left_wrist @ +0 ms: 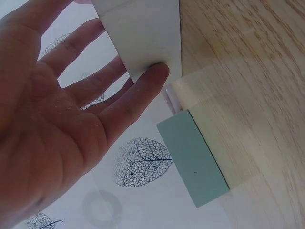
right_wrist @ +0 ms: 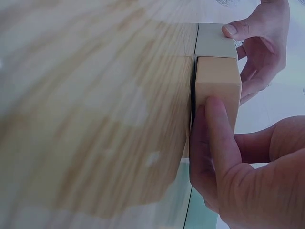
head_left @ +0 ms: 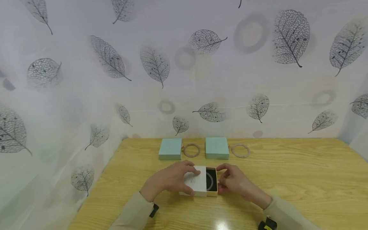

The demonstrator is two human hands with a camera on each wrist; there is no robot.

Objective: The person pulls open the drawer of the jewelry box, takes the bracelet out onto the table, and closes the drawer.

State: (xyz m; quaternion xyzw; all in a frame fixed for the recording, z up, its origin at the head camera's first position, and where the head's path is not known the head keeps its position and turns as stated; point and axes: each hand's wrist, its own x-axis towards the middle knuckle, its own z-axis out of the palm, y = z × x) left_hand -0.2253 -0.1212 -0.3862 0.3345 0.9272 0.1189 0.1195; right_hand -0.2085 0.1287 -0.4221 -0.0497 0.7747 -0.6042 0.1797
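Box (head_left: 212,181) sits on the desk (head_left: 287,179) between both hands, long axis running left-right; a black insert with a bangle (head_left: 210,181) shows in its open right part. White lid (head_left: 196,184) covers the left part, partly slid off. Left hand (head_left: 169,180) lies on the lid, fingers (left_wrist: 138,90) fairly straight and spread, tips on the lid's edges, thumb at the near side. Right hand (head_left: 234,180) is at the box's right end, fingers (right_wrist: 217,129) curled round the tan tray end, pinching it. Both hands equally near. Beyond the fingers, well apart: two teal boxes (head_left: 170,149) (head_left: 217,148), each with a bangle (head_left: 191,150) (head_left: 240,150) just beside it on its right.
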